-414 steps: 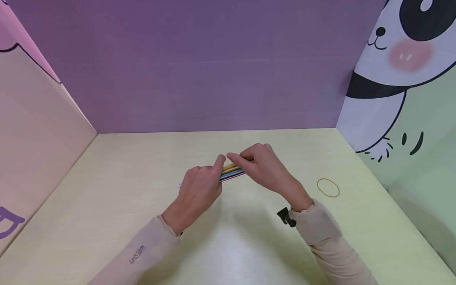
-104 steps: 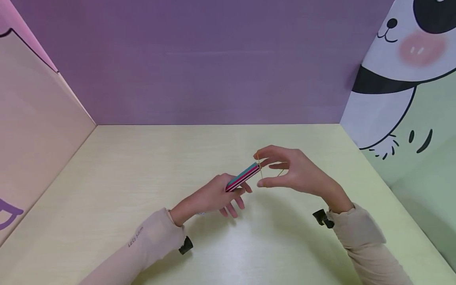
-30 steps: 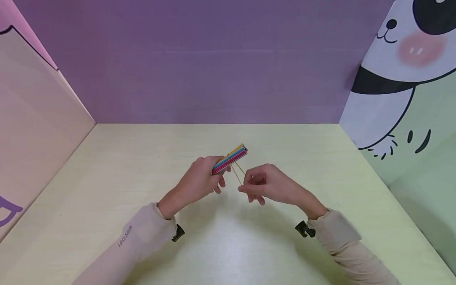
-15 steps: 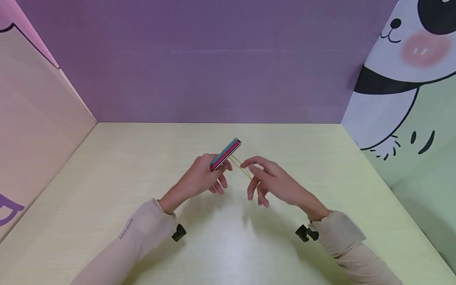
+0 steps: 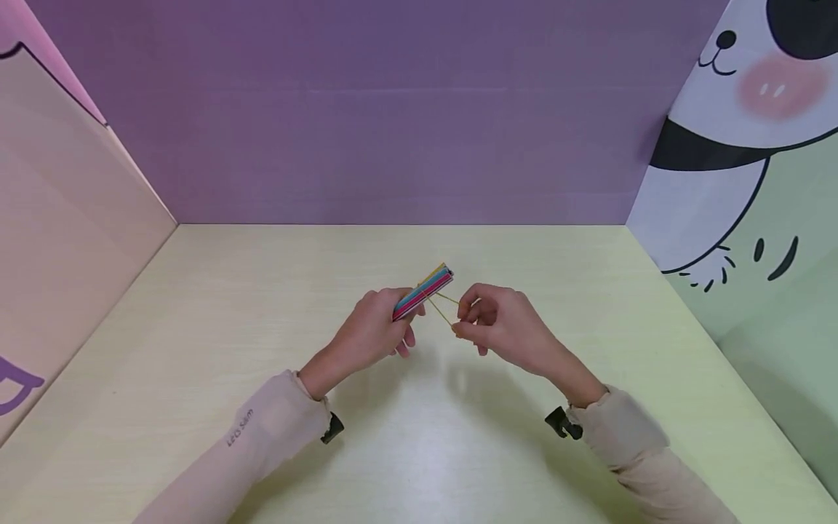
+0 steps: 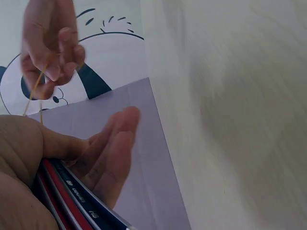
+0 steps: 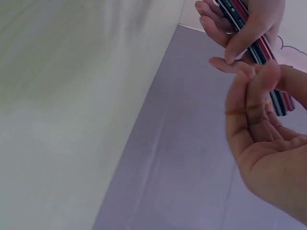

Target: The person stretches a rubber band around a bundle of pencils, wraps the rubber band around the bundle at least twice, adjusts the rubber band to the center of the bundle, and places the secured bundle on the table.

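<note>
My left hand point(image 5: 366, 331) grips a bundle of striped pencils point(image 5: 412, 300), red, blue and yellow among them, tilted up to the right above the table. In the left wrist view, printed lettering shows on a dark pencil point(image 6: 76, 194). A thin yellow rubber band point(image 5: 441, 311) goes around the bundle near the left fingers and stretches out to the right. My right hand point(image 5: 507, 331) holds the stretched end with curled fingers. In the right wrist view, the rubber band point(image 7: 242, 111) crosses those fingers, and the pencils' ends stick out behind them.
The pale wooden table point(image 5: 262, 276) lies below both hands. A purple panel point(image 5: 399, 145) rises at its back edge, a pinkish panel point(image 5: 72, 218) at the left, and a green panel point(image 5: 785, 320) with a panda drawing at the right.
Earlier the rubber band lay on the table at the right; now it is around the pencils. Over the last half second my right hand's spread fingers have curled in, widening the band's loop.
</note>
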The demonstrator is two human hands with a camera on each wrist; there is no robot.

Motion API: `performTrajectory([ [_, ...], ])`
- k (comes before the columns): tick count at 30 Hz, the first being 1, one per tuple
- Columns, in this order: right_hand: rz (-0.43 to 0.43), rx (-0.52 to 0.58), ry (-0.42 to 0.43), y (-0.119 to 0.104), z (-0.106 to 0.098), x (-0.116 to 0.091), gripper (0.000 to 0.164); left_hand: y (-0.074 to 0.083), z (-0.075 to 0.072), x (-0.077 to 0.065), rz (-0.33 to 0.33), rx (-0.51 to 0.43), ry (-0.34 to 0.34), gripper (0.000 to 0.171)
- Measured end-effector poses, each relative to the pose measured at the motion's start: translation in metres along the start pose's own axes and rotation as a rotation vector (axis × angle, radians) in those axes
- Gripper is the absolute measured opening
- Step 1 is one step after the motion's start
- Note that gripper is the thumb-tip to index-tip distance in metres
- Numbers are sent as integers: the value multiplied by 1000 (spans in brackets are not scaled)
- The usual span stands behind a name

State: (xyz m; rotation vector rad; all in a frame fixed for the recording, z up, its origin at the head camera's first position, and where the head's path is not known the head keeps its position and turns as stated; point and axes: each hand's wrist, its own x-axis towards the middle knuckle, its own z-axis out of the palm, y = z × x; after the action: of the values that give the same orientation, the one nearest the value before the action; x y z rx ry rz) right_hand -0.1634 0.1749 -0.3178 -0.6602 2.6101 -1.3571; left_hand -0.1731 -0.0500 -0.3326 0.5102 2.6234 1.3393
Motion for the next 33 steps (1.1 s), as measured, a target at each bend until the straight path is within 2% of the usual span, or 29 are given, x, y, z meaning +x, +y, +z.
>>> performTrajectory([
  [3,-193,-165,77,-7,6,-6,15,-1,1,-1,-10,124,26,15],
  [7,-503,-534,191,-15,15,-13,21,1,3,-4,-12,281,32,28],
  [9,-620,-687,271,-18,15,-15,22,2,4,-5,2,333,18,30],
  [11,-700,-760,346,-19,12,-16,21,4,4,-6,15,342,-14,30],
  [14,-774,-776,455,-17,5,-14,19,6,3,-9,35,323,-78,27],
  [16,-783,-742,497,-15,0,-14,20,7,3,-10,44,300,-122,24],
  [19,-750,-702,489,-13,-3,-13,25,7,3,-12,74,304,-164,21],
  [22,-674,-672,399,-15,-5,-14,31,5,2,-13,84,289,-195,23],
  [27,-542,-646,232,-18,-12,-17,52,2,-2,-12,97,240,-237,20],
  [29,-475,-632,169,-19,-16,-19,66,2,-3,-11,103,203,-269,18],
  [33,-324,-565,33,-23,-19,-21,81,2,-4,-11,122,134,-348,22],
])
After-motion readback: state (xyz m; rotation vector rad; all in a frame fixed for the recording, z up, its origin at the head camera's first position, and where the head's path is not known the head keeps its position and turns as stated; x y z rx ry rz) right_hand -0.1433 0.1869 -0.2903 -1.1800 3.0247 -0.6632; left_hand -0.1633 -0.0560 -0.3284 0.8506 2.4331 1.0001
